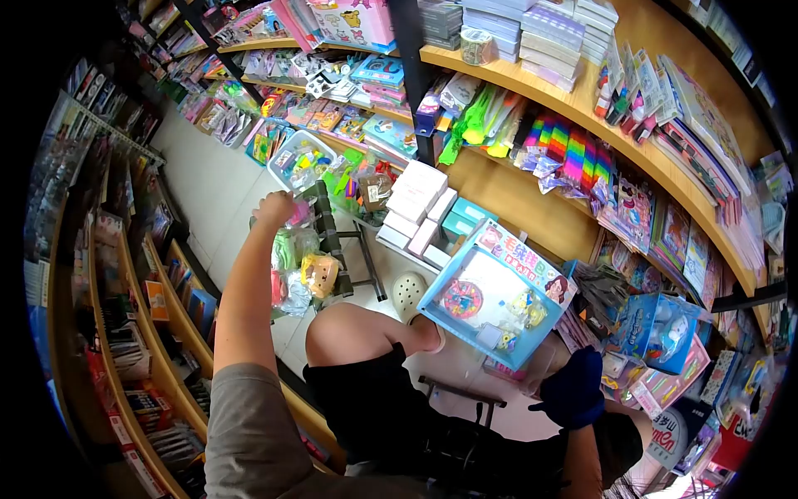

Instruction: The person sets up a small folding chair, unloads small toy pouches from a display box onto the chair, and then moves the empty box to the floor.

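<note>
Right grip (572,389) near box (467,339) of trinkets (525,309)

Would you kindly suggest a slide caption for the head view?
Among stocked shelves, left hand near bagged items, gloved right hand beside a blue box.

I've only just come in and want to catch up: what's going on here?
A person is low down between stocked shelves. Their bare left hand is at a pink item beside a dark frame, above some bagged toys; its grip is unclear. Their right hand, in a dark blue glove, is near an open light-blue box with small items inside, apart from it. Stacked white boxes stand behind that box.
</note>
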`<state>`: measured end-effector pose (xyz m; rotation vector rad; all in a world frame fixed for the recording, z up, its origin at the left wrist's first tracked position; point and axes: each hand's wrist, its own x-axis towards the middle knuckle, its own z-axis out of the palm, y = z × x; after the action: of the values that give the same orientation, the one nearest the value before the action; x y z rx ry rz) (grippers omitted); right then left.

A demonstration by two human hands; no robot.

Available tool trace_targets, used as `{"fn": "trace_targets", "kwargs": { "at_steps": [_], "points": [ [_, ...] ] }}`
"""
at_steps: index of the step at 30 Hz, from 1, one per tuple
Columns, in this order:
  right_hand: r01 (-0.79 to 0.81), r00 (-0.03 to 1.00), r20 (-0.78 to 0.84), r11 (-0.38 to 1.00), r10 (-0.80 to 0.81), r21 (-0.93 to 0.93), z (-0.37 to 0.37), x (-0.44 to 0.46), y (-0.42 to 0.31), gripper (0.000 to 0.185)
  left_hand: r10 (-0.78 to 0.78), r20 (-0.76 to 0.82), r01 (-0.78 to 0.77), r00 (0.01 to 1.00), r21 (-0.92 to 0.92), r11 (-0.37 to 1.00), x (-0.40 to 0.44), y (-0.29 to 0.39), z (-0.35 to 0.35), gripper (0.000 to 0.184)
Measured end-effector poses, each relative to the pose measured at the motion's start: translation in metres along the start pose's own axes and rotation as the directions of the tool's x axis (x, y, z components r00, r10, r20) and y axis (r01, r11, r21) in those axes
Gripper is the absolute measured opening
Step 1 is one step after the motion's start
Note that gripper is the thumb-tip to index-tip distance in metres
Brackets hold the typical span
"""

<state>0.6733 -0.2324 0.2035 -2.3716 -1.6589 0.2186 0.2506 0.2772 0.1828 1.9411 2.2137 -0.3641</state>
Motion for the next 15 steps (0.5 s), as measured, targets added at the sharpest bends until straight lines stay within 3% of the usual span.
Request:
{"fn": "trace_targets", "kwargs": {
  "at_steps": [3,5,7,9,10,11,12,13,14,15],
  "points": [
    [0.025,0.999,-0.027,1.000,-0.024,0.006,-0.001,0.003,0.001,0.041,-0.004,-0.025,0.004,1.000,0.007,1.000,0.006,-0.006,0.004,0.038],
    [0.039,0.998,-0.041,0.999,-0.038,0.019,-0.001,0.005,0.002,0.042,0.021,-0.203,-0.019,0.979,0.010,1.000,0.003,0.004,0.010,0.032],
    [0.048,0.998,-0.051,0.998,-0.046,0.028,-0.002,0.005,0.003,0.042,0.217,-0.495,-0.268,0.841,-0.033,0.963,-0.010,0.028,0.016,0.025],
    [0.059,0.996,-0.062,0.997,-0.057,0.041,-0.005,0.004,0.007,0.043,0.518,-0.636,-0.709,0.572,-0.065,0.703,-0.031,0.066,0.025,0.023],
    [0.069,0.995,-0.080,0.996,-0.064,0.060,-0.004,0.004,0.010,0.042,0.587,-0.595,-0.791,0.549,-0.145,0.594,-0.061,0.097,0.024,0.023],
    [0.082,0.992,-0.099,0.993,-0.074,0.080,-0.003,0.003,0.013,0.042,0.698,-0.356,-0.784,0.621,-0.255,0.566,-0.095,0.127,0.020,0.023],
    [0.032,0.990,-0.143,0.992,-0.014,0.122,-0.002,0.000,0.014,0.042,0.759,-0.386,-0.851,0.524,-0.259,0.457,-0.127,0.153,0.034,0.023],
    [0.012,0.987,-0.159,0.992,0.009,0.129,0.002,-0.003,0.019,0.043,0.857,-0.128,-0.828,0.498,-0.365,0.427,-0.167,0.177,0.031,0.020],
    [-0.006,0.984,-0.177,0.991,0.030,0.135,0.007,-0.006,0.025,0.044,0.944,-0.138,-0.881,0.298,-0.422,0.216,-0.185,0.198,0.061,0.019],
    [-0.026,0.979,-0.195,0.989,0.053,0.143,0.010,-0.009,0.030,0.045,0.994,-0.093,-0.979,0.065,-0.196,0.046,-0.204,0.220,0.085,0.018]
  ]
}}
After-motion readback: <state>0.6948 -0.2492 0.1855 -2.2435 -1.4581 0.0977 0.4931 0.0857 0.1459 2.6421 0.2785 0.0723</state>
